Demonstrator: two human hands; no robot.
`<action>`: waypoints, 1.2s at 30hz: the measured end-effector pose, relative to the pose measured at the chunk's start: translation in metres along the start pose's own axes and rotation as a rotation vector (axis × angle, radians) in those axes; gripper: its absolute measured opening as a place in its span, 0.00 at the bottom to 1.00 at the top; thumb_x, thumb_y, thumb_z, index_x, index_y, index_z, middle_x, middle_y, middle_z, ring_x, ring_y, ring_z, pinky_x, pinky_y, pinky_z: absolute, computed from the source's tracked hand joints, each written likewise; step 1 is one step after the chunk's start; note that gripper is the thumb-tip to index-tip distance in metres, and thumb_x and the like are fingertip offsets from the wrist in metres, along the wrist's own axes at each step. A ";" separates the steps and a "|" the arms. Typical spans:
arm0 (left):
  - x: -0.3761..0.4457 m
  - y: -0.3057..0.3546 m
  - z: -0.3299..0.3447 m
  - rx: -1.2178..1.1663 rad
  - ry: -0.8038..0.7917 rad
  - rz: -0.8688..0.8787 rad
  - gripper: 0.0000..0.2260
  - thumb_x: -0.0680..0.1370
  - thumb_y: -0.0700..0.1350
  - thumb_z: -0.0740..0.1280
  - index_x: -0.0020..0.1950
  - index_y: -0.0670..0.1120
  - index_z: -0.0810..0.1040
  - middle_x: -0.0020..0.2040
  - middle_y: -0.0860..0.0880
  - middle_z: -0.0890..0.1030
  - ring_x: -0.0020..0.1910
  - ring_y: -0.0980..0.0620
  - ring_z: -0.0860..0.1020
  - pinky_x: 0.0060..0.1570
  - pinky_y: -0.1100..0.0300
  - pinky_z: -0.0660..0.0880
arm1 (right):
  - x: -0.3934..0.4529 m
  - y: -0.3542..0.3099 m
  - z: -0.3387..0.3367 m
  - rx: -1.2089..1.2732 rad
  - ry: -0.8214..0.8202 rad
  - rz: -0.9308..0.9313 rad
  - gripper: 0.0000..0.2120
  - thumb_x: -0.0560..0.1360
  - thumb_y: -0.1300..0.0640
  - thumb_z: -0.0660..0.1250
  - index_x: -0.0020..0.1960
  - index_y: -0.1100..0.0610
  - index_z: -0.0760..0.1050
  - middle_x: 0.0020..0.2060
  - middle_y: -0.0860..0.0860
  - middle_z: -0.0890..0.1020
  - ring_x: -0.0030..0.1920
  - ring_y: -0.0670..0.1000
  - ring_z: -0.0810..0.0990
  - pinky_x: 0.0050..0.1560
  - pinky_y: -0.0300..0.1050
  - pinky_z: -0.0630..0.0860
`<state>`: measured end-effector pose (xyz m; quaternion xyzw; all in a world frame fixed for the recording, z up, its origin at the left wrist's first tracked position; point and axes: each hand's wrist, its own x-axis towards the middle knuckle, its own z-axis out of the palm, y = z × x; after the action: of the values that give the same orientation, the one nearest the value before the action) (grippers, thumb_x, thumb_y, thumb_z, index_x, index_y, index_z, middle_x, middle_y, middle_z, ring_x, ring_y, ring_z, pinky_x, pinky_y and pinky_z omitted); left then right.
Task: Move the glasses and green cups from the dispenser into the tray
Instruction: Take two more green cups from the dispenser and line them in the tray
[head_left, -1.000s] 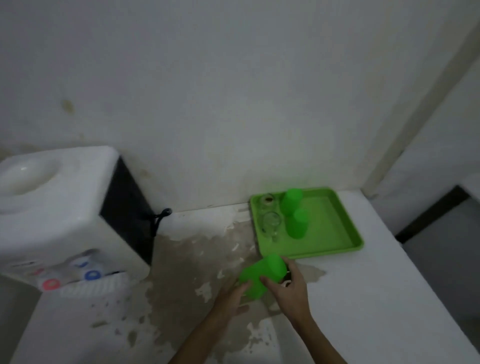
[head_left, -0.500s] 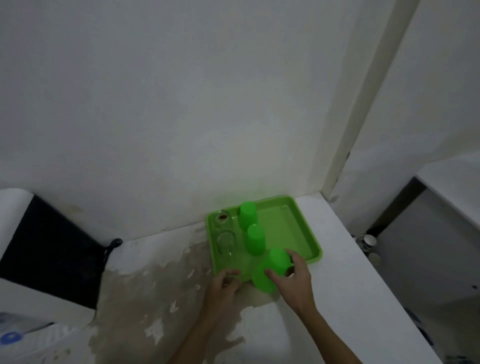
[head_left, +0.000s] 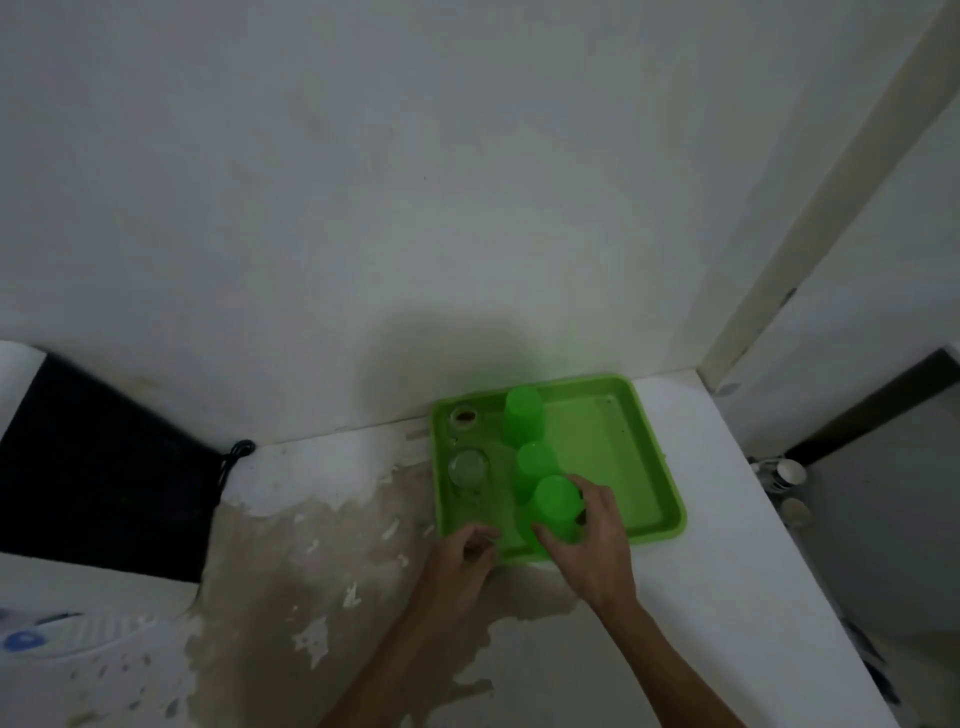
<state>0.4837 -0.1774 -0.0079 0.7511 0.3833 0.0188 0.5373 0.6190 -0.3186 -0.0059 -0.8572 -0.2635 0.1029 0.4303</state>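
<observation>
Green cup (head_left: 555, 506) in right hand (head_left: 592, 545)

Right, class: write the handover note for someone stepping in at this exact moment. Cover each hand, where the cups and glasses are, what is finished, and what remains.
Right hand: wrapped around an inverted green cup, which is over the near part of the green tray; release not yet seen.
Left hand: at the tray's near-left rim, apparently closed on something small; what it holds is unclear.
Already in the tray: two more green cups, upside down in a row, and two glasses along the left side.
Left to do: let go of the cup, sort the left hand's item, then check the dispenser; its shelf is mostly out of view.
</observation>
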 end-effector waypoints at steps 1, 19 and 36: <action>0.001 -0.001 0.002 0.004 -0.006 0.000 0.12 0.75 0.38 0.69 0.45 0.56 0.80 0.44 0.55 0.83 0.42 0.64 0.80 0.42 0.70 0.76 | 0.003 0.000 0.000 -0.002 -0.001 0.002 0.35 0.65 0.50 0.80 0.68 0.56 0.71 0.57 0.53 0.76 0.56 0.54 0.77 0.53 0.51 0.79; 0.014 -0.017 0.020 0.028 -0.071 -0.010 0.09 0.75 0.39 0.69 0.47 0.54 0.80 0.44 0.56 0.81 0.47 0.58 0.80 0.48 0.67 0.75 | 0.007 0.015 0.012 -0.155 -0.087 0.069 0.38 0.65 0.50 0.80 0.70 0.54 0.68 0.62 0.54 0.76 0.60 0.55 0.76 0.55 0.53 0.81; 0.011 -0.019 0.016 -0.020 -0.103 -0.024 0.11 0.76 0.40 0.69 0.47 0.57 0.80 0.47 0.58 0.82 0.49 0.57 0.80 0.47 0.68 0.75 | 0.008 -0.001 0.004 -0.097 -0.095 0.065 0.36 0.66 0.45 0.75 0.70 0.55 0.68 0.59 0.55 0.75 0.56 0.55 0.77 0.55 0.52 0.80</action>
<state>0.4881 -0.1807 -0.0347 0.7409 0.3639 -0.0228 0.5640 0.6243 -0.3111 -0.0073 -0.8793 -0.2604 0.1445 0.3716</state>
